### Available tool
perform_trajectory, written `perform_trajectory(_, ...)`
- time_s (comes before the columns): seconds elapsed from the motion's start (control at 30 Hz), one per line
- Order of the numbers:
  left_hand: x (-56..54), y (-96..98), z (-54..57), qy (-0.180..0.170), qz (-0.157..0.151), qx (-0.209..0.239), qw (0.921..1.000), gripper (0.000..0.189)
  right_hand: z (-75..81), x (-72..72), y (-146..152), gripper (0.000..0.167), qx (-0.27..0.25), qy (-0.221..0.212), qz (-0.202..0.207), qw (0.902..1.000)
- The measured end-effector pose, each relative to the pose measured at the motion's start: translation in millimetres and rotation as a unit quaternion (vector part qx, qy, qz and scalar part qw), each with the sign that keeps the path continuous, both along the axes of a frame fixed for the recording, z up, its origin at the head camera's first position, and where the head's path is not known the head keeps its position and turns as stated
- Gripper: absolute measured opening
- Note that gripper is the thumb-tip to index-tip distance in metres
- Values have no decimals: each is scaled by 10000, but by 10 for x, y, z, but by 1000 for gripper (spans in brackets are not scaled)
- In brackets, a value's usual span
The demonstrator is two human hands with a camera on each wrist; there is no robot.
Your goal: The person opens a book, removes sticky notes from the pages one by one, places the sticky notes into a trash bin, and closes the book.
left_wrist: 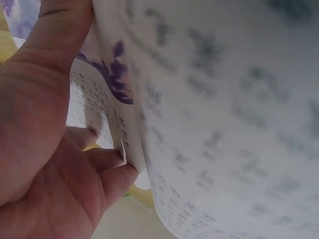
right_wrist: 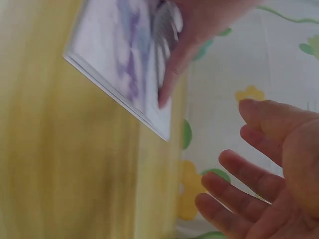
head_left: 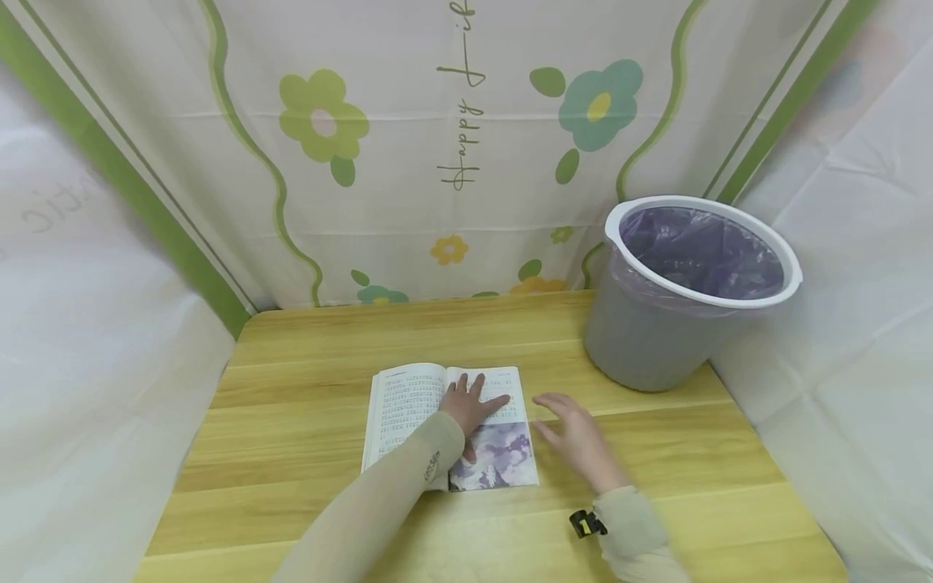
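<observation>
An open book (head_left: 411, 405) lies on the wooden table, with printed text on its left page and text above a purple picture (head_left: 503, 453) on its right page. My left hand (head_left: 470, 409) rests on the right page near the spine, fingers spread. In the left wrist view the left page (left_wrist: 224, 124) curves up close beside that hand (left_wrist: 55, 149). To the right of the book, my right hand (head_left: 579, 441) is off the page with loosely bent fingers and nothing in it. Its fingers (right_wrist: 249, 174) are apart in the right wrist view.
A grey bin (head_left: 649, 332) with a white rim and a purple liner (head_left: 700, 251) stands at the table's back right. Flowered curtains (head_left: 466, 210) hang behind the wooden table (head_left: 291, 421) and on both sides. A black band (head_left: 586, 524) is at my right wrist.
</observation>
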State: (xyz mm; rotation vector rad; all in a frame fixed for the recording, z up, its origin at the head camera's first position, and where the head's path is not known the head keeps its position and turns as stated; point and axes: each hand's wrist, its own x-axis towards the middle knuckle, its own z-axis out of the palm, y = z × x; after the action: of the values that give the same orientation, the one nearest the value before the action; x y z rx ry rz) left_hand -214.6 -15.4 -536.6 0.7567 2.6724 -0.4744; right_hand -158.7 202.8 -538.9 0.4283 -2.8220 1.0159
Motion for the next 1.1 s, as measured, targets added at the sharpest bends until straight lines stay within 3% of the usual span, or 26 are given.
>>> perform_trajectory(0.17, 8, -1, -14, 50, -59, -29, 10000, 139, -133, 82, -105, 54, 321, -398, 250, 9984)
perform_trajectory(0.37, 1, -10, -31, 53, -59, 85, 9999, 140, -192, 160, -181, 54, 619, -609, 521, 9949)
perform_trajectory(0.6, 18, -58, 6, -31, -111, 386, 9992, 135, -272, 234, -223, 66, 937, -803, 750, 9895)
perform_trajectory(0.77, 19, -87, 7, -139, -115, 604, 9980, 131, -321, 250, -247, 69, 1129, -714, 697, 9886)
perform_trajectory(1.1, -7, -171, -104, -135, -250, 927, 9953, 127, -336, 272, -361, 69, 1377, -649, 302, 9879)
